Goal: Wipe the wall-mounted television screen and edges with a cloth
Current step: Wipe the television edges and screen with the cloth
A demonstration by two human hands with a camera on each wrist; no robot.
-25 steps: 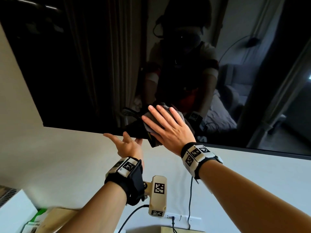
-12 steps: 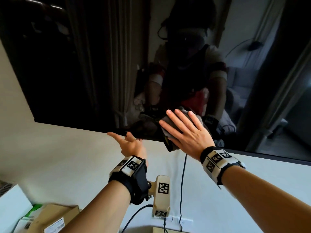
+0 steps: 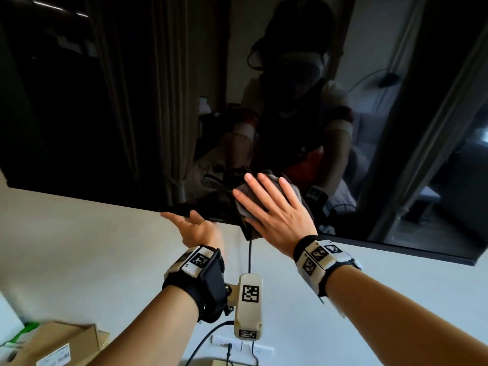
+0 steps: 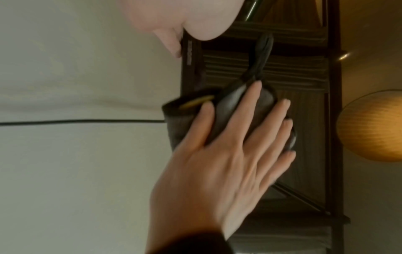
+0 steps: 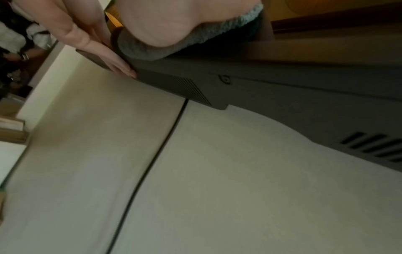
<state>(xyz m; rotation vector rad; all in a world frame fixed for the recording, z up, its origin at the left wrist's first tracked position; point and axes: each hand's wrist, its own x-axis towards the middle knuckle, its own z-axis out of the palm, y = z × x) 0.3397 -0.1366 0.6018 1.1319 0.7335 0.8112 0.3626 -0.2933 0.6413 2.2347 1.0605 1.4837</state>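
The right hand (image 3: 277, 217), grip spread with fingers straight, presses a grey cloth (image 3: 244, 207) flat against the television (image 3: 105, 101) at the screen's lower edge, centre of the head frame. The left hand (image 3: 195, 228), grip relaxed and holding nothing, touches the bottom bezel just left of the cloth. A black cable (image 3: 249, 256) hangs down the wall (image 3: 92, 247) below. Cardboard boxes (image 3: 60, 342) sit lower left. Wall sockets (image 3: 241, 348), apparently, lie at bottom centre.

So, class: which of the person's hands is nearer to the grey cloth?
Right. The right hand presses flat on the cloth against the television; the left hand sits beside it, under the bottom edge.
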